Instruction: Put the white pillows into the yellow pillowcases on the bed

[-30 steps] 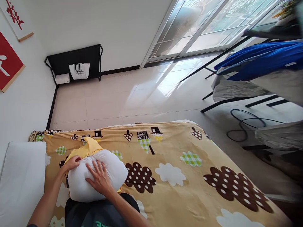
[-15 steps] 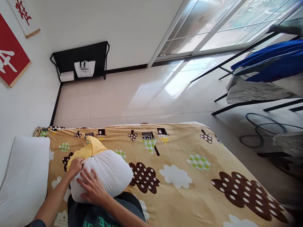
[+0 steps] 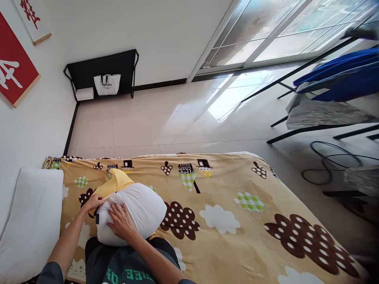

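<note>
A plump white pillow [image 3: 139, 209] rests against my lap on the bed, half inside a yellow pillowcase [image 3: 117, 182] that bunches at its far left end. My left hand [image 3: 94, 203] grips the edge of the yellow pillowcase at the pillow's left end, fingers closed on the cloth. My right hand [image 3: 121, 223] presses on the near side of the pillow, fingers curled into its surface beside the left hand.
A tan blanket [image 3: 225, 213] with cloud and tree prints covers the bed. A second white pillow [image 3: 28, 221] lies at the left edge. Beyond are a tiled floor, a black rack [image 3: 100, 75] with a white bag, a clothes rack [image 3: 325, 90] and a black cable [image 3: 328, 161].
My right hand slid left across the pillow to meet the left hand at the pillowcase opening. The pillow shifted slightly toward me; the view tilted a little.
</note>
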A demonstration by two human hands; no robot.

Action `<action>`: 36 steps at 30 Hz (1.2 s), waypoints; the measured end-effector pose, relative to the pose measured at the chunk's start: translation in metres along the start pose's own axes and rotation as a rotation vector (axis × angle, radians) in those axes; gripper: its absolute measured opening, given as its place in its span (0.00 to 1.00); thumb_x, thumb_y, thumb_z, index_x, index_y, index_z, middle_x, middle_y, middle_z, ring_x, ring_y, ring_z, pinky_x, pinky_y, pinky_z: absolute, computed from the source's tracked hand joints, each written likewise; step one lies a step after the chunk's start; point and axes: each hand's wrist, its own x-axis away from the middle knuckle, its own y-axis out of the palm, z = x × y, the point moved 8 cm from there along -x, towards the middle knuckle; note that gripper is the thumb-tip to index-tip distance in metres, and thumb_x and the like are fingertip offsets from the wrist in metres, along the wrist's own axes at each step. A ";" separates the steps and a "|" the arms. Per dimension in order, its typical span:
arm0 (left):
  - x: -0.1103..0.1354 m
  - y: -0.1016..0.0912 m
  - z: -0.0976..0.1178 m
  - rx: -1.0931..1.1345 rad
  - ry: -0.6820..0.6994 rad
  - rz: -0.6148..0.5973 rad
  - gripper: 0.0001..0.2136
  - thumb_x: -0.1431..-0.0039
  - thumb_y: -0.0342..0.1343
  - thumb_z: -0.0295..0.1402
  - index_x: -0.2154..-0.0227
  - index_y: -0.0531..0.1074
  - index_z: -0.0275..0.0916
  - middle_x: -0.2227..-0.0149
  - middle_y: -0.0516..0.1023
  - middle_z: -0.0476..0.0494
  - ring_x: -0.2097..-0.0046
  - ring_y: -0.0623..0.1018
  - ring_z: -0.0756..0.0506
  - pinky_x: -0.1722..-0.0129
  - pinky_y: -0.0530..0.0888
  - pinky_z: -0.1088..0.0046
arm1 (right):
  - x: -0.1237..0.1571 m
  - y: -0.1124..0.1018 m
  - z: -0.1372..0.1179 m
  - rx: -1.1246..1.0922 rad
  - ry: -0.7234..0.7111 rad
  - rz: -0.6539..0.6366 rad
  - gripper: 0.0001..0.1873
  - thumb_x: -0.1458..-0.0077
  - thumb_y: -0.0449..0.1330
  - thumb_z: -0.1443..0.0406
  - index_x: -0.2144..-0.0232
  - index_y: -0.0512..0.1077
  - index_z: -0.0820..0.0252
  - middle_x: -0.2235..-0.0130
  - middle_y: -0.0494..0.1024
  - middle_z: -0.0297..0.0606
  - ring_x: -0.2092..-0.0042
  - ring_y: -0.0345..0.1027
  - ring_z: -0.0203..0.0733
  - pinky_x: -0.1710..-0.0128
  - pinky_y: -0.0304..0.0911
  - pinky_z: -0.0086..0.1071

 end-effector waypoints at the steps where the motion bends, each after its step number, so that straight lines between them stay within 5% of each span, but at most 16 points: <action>1: 0.001 0.000 0.002 -0.003 0.030 -0.021 0.02 0.55 0.54 0.25 0.79 0.68 0.36 0.77 0.66 0.54 0.71 0.67 0.51 0.72 0.60 0.78 | -0.001 0.002 0.003 0.010 0.020 -0.003 0.26 0.42 0.55 0.52 0.46 0.69 0.61 0.40 0.66 0.51 0.38 0.54 0.56 0.39 0.45 0.54; 7: 0.024 -0.002 0.029 -0.109 0.095 0.104 0.10 0.51 0.48 0.22 0.69 0.72 0.38 0.64 0.75 0.43 0.57 0.72 0.44 0.56 0.66 0.71 | -0.015 0.004 0.011 0.049 0.058 0.048 0.31 0.41 0.54 0.53 0.39 0.61 0.60 0.36 0.60 0.49 0.37 0.52 0.55 0.39 0.45 0.53; 12: 0.032 -0.006 0.034 -0.204 -0.049 0.271 0.13 0.42 0.44 0.25 0.61 0.73 0.38 0.55 0.74 0.35 0.50 0.71 0.40 0.48 0.64 0.64 | -0.019 -0.005 0.006 0.066 -0.019 0.074 0.30 0.41 0.54 0.52 0.40 0.63 0.59 0.38 0.63 0.49 0.37 0.52 0.54 0.39 0.46 0.51; 16: 0.027 -0.014 0.013 -0.222 -0.215 0.347 0.15 0.42 0.46 0.27 0.54 0.71 0.36 0.52 0.74 0.33 0.49 0.72 0.38 0.49 0.65 0.62 | -0.009 -0.013 0.010 0.088 -0.016 0.083 0.29 0.39 0.51 0.51 0.41 0.63 0.59 0.38 0.63 0.51 0.37 0.52 0.55 0.40 0.46 0.51; 23: 0.025 -0.002 -0.008 -0.102 -0.253 0.324 0.13 0.38 0.46 0.34 0.67 0.75 0.37 0.68 0.79 0.40 0.63 0.77 0.45 0.62 0.67 0.71 | -0.001 -0.019 0.009 0.063 0.023 0.048 0.30 0.41 0.51 0.49 0.44 0.67 0.62 0.37 0.61 0.53 0.35 0.49 0.57 0.38 0.41 0.53; 30: 0.026 0.004 0.003 0.027 -0.221 0.422 0.13 0.37 0.43 0.33 0.67 0.73 0.37 0.67 0.77 0.46 0.65 0.74 0.49 0.65 0.67 0.77 | -0.002 -0.013 0.002 0.108 0.098 0.098 0.50 0.55 0.62 0.42 0.35 0.55 0.55 0.34 0.53 0.56 0.34 0.41 0.72 0.40 0.30 0.65; 36: 0.028 0.003 0.001 -0.038 -0.320 0.403 0.12 0.38 0.45 0.31 0.55 0.70 0.38 0.61 0.78 0.38 0.61 0.77 0.43 0.63 0.66 0.71 | -0.002 -0.018 0.012 0.119 0.120 0.062 0.33 0.50 0.59 0.48 0.45 0.69 0.57 0.42 0.67 0.55 0.43 0.56 0.68 0.43 0.45 0.62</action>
